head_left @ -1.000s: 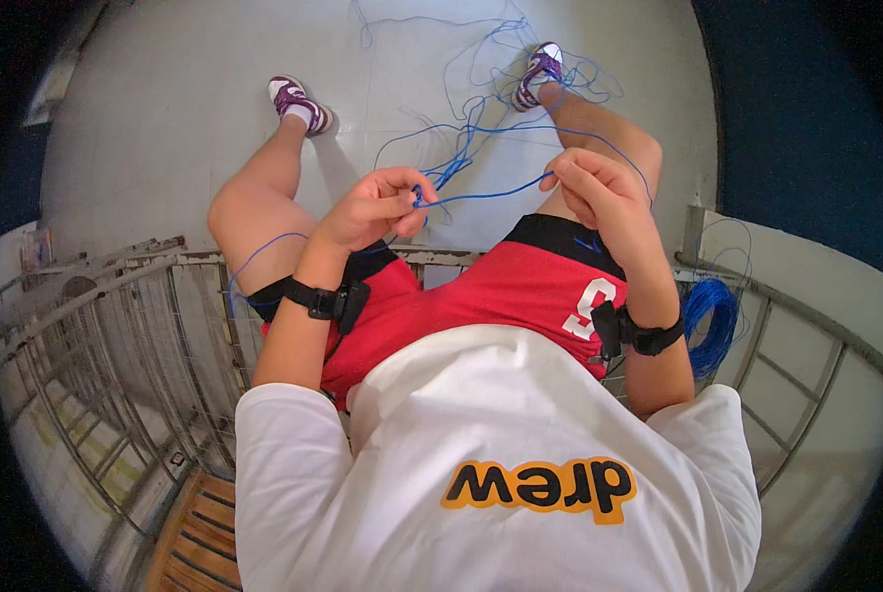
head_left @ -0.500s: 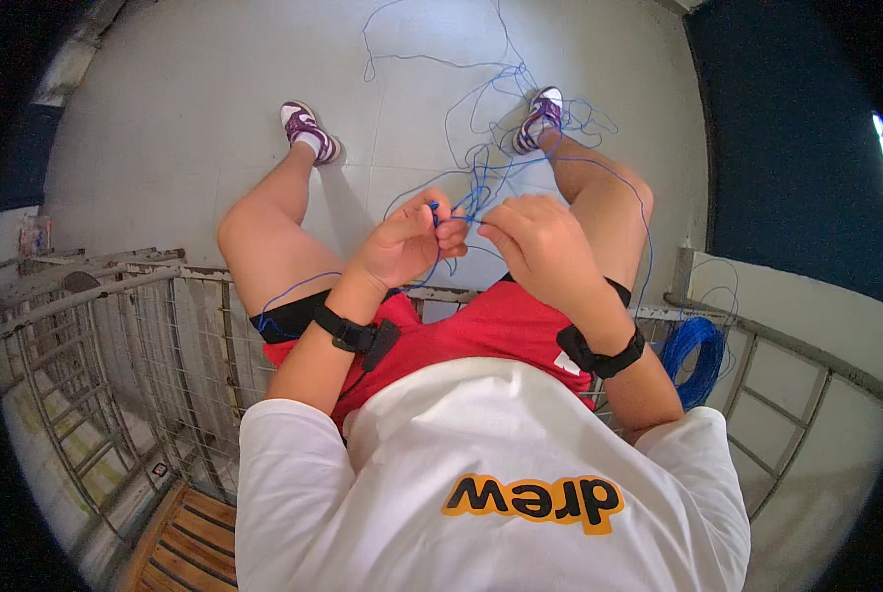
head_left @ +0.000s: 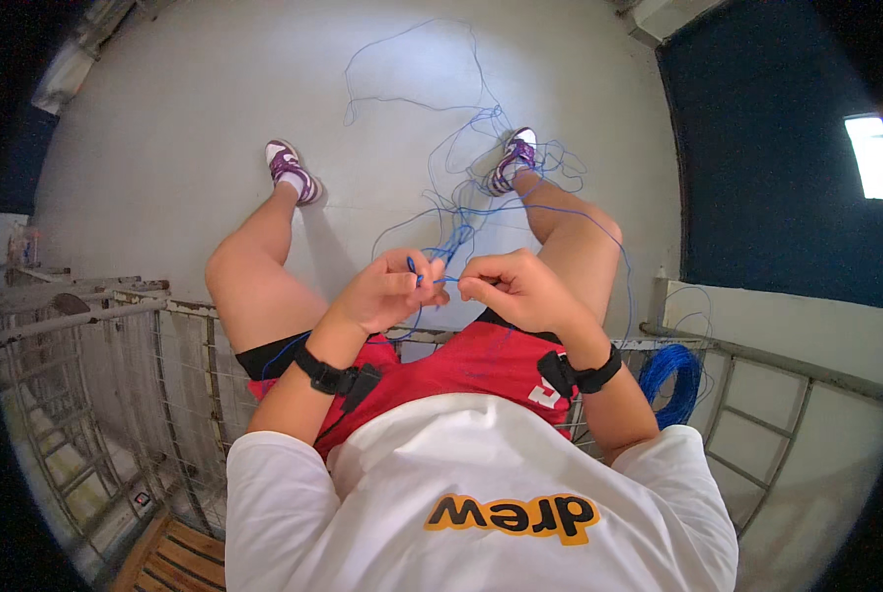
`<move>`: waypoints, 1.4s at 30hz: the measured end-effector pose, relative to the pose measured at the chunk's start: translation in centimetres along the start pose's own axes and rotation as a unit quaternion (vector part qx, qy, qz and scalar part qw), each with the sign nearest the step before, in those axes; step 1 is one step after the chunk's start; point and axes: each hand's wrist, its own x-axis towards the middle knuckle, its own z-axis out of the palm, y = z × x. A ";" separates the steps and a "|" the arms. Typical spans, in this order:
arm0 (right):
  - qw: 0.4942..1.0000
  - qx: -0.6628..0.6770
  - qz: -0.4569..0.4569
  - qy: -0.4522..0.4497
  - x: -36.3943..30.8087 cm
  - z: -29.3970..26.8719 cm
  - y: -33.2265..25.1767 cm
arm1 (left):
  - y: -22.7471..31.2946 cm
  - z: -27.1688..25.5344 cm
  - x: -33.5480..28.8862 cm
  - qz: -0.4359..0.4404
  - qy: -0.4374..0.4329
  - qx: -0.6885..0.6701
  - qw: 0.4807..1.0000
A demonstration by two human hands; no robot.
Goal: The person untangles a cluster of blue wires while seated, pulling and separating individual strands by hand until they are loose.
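I sit on a metal frame with my legs out over a pale floor. My left hand and my right hand meet in front of me, both pinching a thin blue wire between fingertips. From the hands, the wire runs away into a loose tangle on the floor between my feet and loops around my right leg. Each wrist wears a black band.
A coil of blue wire hangs at my right side on the metal railing. Grey mesh frames stand to my left. A dark blue wall panel is at the right, wooden slats below left.
My hands have come together from apart and now pinch the wire close to each other. The view has tilted, so my feet sit lower in the picture.
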 end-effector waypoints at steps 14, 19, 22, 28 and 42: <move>0.999 0.027 0.009 -0.029 -0.1 -1.1 0.1 | 1.5 0.8 -1.2 0.035 0.231 0.244 0.941; 0.993 -0.026 0.046 -0.105 0.2 -1.9 -0.8 | 2.8 3.5 -1.2 -0.005 0.274 0.402 0.874; 0.996 0.013 0.065 -0.058 0.4 -1.1 -0.6 | 2.2 5.3 -0.7 0.057 0.340 0.457 0.820; 0.993 0.058 0.093 -0.043 0.3 0.5 -1.2 | 2.8 4.8 0.3 0.345 0.273 0.738 0.512; 0.933 -0.220 -0.189 0.214 3.6 1.6 -4.1 | 3.2 4.2 0.5 0.236 0.386 0.508 0.733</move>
